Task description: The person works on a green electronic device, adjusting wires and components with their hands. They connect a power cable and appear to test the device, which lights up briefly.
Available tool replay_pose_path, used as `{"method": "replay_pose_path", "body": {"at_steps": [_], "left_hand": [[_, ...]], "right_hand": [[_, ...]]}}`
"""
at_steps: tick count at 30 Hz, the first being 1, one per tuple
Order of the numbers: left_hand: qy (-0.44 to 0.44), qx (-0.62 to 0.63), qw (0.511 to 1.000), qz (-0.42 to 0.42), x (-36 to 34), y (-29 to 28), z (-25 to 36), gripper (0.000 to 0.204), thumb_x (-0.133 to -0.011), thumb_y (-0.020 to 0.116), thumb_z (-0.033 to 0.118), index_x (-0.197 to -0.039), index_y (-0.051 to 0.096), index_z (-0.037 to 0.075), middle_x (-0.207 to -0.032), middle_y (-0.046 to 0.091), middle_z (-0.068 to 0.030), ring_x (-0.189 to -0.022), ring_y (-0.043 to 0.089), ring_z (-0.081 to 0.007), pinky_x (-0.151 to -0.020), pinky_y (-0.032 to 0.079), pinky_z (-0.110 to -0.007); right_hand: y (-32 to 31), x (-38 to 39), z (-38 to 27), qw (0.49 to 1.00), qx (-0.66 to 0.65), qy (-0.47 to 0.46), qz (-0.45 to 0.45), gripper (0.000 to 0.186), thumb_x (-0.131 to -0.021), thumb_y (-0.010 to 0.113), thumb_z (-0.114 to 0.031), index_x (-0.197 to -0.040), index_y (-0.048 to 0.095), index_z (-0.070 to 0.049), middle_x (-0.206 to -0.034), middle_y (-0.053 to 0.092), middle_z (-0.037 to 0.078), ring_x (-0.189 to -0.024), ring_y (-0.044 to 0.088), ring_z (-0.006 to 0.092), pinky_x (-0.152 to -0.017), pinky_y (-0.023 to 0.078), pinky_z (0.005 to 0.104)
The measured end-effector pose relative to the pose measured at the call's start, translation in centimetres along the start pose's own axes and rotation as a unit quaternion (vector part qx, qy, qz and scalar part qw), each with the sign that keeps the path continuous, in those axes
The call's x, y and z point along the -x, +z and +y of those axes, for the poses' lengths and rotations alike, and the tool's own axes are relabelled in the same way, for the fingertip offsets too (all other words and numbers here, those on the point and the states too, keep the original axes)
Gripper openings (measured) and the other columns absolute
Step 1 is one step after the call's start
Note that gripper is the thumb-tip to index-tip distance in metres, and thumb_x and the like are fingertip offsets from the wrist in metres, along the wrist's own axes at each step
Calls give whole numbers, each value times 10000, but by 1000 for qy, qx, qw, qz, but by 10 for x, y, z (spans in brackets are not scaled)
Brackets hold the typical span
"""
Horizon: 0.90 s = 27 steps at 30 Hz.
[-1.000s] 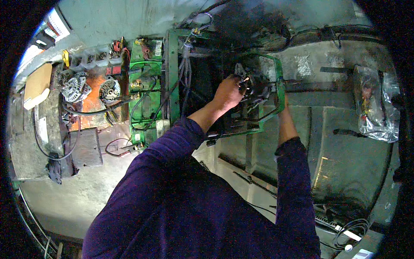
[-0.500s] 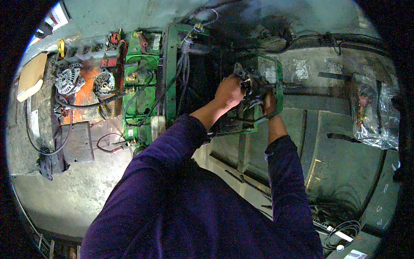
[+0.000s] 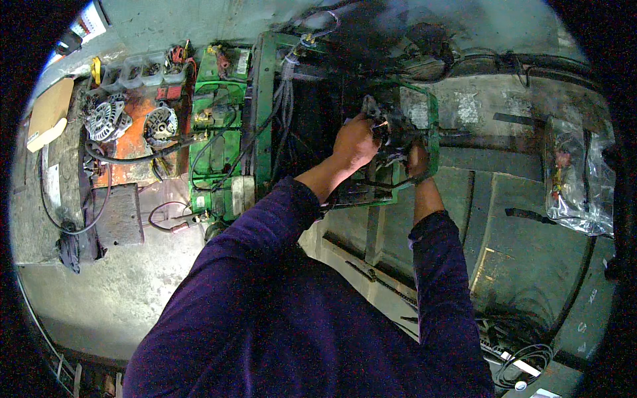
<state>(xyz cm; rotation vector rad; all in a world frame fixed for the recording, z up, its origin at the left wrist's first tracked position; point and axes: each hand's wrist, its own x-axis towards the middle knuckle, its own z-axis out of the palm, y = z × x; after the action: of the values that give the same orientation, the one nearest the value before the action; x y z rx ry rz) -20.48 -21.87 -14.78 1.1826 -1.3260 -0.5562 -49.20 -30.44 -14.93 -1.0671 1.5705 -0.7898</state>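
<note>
Dark metal part (image 3: 397, 136), just one, sits right of centre, within the outline of one green bar frame (image 3: 434, 132). Two hands are at it. The left hand (image 3: 356, 142) curls over its left side; the fingertips are hidden, so how tightly they close cannot be told. The right hand (image 3: 418, 159) reaches in at the near right corner of the frame; its fingers lie in shadow, and whether they grip anything cannot be told. Both forearms wear dark purple sleeves (image 3: 438, 265).

To the left, two round metal housings (image 3: 105, 121) lie on one orange board (image 3: 137, 142), with at least three clear bins (image 3: 133, 78) beyond them and one cardboard piece (image 3: 52, 109) at far left. Between board and frame stand green units (image 3: 219, 95) crossed by cables, too tangled to count. At right is one bundle in clear plastic (image 3: 590, 182), its contents blurred by glare; one coiled cable (image 3: 551, 358) lies near right. Black fisheye edges cut off the corners.
</note>
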Motion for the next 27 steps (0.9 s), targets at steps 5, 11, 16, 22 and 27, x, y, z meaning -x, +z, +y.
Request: {"method": "replay_pose_path", "body": {"at_steps": [5,11,16,22,27], "left_hand": [[-23,9,999,-22,0,-3,8,236,-789,692,186,-1003,692,85,-946,661,-193,-824,649,-399,-702,549,-484],[-51,-3,999,-6,4,-3,13,230,-812,681,192,-1020,692,96,-952,654,-190,-815,652,-392,-681,554,-476],[-52,21,998,12,6,0,14,242,-811,682,159,-1050,698,121,-959,654,-183,-817,654,-395,-686,558,-476],[-66,26,997,26,10,1,18,259,-800,693,134,-1058,697,123,-981,657,-191,-836,661,-382,-681,560,-467],[-24,12,999,23,15,6,13,318,-774,707,116,-1089,670,104,-1092,638,-190,-872,667,-398,-699,573,-477]], "right_hand": [[3,1,-2,998,18,30,53,537,-1013,426,-497,-1351,550,-99,-1276,622,47,-1104,600,230,-895,493,366],[34,29,-20,995,47,20,83,532,-1024,416,-480,-1383,514,-100,-1323,595,57,-1140,585,239,-928,484,373],[37,28,-24,997,57,-40,12,517,-1038,397,-452,-1393,502,-92,-1332,589,62,-1157,574,232,-968,463,367],[25,20,-16,994,85,-71,-19,508,-1046,382,-435,-1389,506,-81,-1332,588,63,-1167,567,222,-989,449,357],[30,25,-22,989,100,-99,-49,502,-1053,369,-421,-1386,509,-72,-1331,587,64,-1175,561,213,-1006,438,350]]}}
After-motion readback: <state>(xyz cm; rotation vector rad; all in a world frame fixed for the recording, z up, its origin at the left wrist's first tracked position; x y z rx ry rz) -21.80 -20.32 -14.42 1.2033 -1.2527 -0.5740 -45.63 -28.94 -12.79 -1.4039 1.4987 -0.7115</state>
